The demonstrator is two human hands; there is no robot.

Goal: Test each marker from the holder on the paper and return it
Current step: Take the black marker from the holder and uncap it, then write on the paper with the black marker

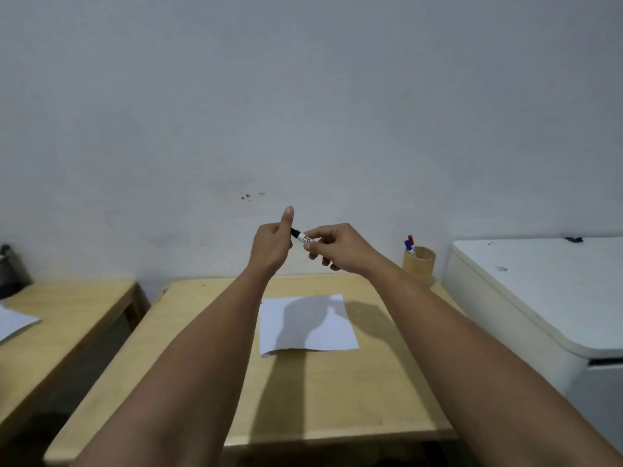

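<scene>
Both hands are raised above the wooden table point(337, 392), holding one black marker point(301, 235) with a white label between them. My left hand point(273, 246) grips its black end, thumb pointing up. My right hand point(340, 247) pinches the white barrel. Whether the cap is on or off is hidden by my fingers. A white sheet of paper point(308, 323) lies flat on the table below the hands, partly under their shadow. A round tan holder point(419, 264) stands at the table's far right corner, with a red and a blue marker point(409, 246) sticking out.
A white appliance point(539, 298) stands right of the table, close to the holder. A second wooden table point(60, 318) sits to the left across a gap, with a sheet of paper point(13, 323) and a dark object point(10, 267) on it. A plain wall is behind.
</scene>
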